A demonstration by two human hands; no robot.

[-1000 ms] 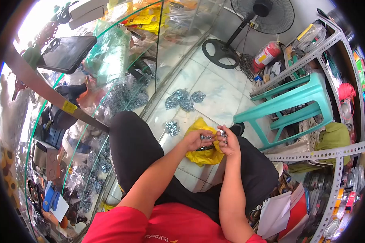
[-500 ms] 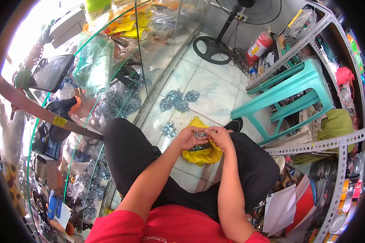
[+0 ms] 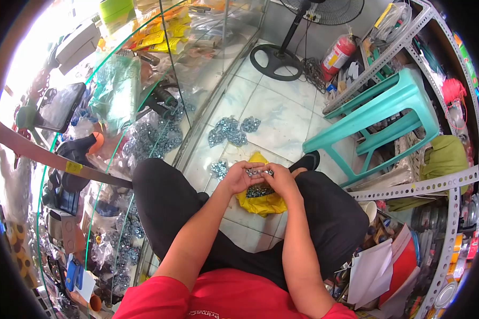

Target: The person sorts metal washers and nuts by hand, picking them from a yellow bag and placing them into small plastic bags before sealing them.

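Observation:
Above a yellow bag point(image 3: 263, 205) on the tiled floor, my left hand point(image 3: 238, 176) is cupped, palm up, with small metal nuts point(image 3: 254, 173) lying on its fingers. My right hand point(image 3: 280, 181) meets it from the right, its fingers closed at the nuts; one or more pieces show at its fingertips. More small metal pieces point(image 3: 256, 191) lie in the open bag under my hands. Left of the bag is a small packet of shiny pieces point(image 3: 219, 169), and farther forward are larger packets point(image 3: 228, 132).
A teal plastic stool point(image 3: 375, 125) lies on its side at the right, by a metal shelf frame point(image 3: 420, 187). Ahead stand a fan point(image 3: 277, 61) and a red fire extinguisher point(image 3: 337, 56). A glass display case point(image 3: 138, 127) full of hardware lines the left.
My right hand has shifted slightly away from my left palm, so more of the nuts show. The whole view has moved a little.

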